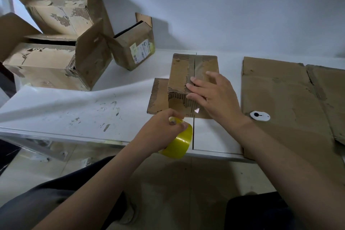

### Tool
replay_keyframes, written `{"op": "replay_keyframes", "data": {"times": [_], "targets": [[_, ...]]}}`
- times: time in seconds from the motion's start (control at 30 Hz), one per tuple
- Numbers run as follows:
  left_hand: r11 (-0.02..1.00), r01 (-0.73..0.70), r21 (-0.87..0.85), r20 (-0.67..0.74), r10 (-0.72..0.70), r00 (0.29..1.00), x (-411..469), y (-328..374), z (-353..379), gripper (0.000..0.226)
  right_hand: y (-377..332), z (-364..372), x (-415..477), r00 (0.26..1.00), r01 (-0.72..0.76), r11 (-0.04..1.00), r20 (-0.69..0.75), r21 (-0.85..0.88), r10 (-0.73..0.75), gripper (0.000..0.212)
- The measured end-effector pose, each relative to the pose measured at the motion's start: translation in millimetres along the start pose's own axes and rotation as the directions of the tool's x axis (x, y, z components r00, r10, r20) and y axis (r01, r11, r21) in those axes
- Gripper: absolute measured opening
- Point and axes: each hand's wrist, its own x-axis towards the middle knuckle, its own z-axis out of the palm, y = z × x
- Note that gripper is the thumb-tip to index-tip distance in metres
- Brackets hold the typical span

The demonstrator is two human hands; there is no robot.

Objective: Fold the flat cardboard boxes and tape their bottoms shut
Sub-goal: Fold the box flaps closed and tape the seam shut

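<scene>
My right hand (214,95) lay flat with straight fingers on the box (186,80), while my left hand (164,129) gripped the yellow tape roll (180,144) at the table (74,110) edge.

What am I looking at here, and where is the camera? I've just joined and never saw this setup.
There is no machine: a person works with two bare hands, and the single picture comes from a camera on their head, looking down. The left hand grips a yellow tape roll at the near edge of the white table. The right hand presses flat on a small cardboard box, over its taped seam. Folded boxes stand at the left; flat cardboard lies at the right with a small white round object on it.
</scene>
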Motion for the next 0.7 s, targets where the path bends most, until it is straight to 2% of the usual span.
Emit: {"op": "replay_keyframes", "data": {"times": [0.07, 0.17, 0.27, 0.47, 0.6, 0.63, 0.7], "targets": [[1.0, 0.006, -0.016, 0.0, -0.006, 1.0, 0.3, -1.1, -1.3, 0.024, 4.1, 10.3, -3.1, 0.993, 0.063, 0.995, -0.093, -0.082, -0.071, 0.051], [0.999, 0.014, -0.042, 0.002, -0.013, 1.0, 0.4, -0.7, -3.7, 0.026, 7.6, 17.6, -6.1, 0.993, 0.089, 0.957, -0.052, -0.277, -0.108, 0.069], [0.999, 0.002, -0.049, 0.0, -0.002, 1.0, -1.0, 2.4, -5.7, 0.028, 8.7, 20.5, -8.9, 0.993, 0.088, 0.932, -0.04, -0.351, -0.109, 0.081], [0.993, -0.022, -0.113, -0.011, 0.021, 1.0, -3.5, 4.8, -9.4, 0.027, 0.1, 15.3, -4.6, 0.99, 0.002, 0.983, -0.135, -0.185, -0.027, 0.054], [0.978, -0.065, -0.198, -0.035, 0.06, 0.998, -6.6, 11.7, -16.1, 0.019, -6.2, 9.8, -1.6, 1.0, 0.003, 0.972, -0.018, -0.234, -0.007, 0.068], [0.97, -0.075, -0.231, -0.046, 0.066, 0.997, -6.6, 14.0, -19.1, 0.019, -8.7, 4.9, -1.0, 0.999, -0.003, 0.979, -0.036, -0.204, -0.004, 0.065], [0.94, -0.092, -0.327, -0.077, 0.07, 0.995, -6.9, 19.2, -26.2, 0.017, -15.3, -10.5, -0.3, 0.992, -0.036, 0.999, -0.12, -0.04, 0.031, 0.054]]}}
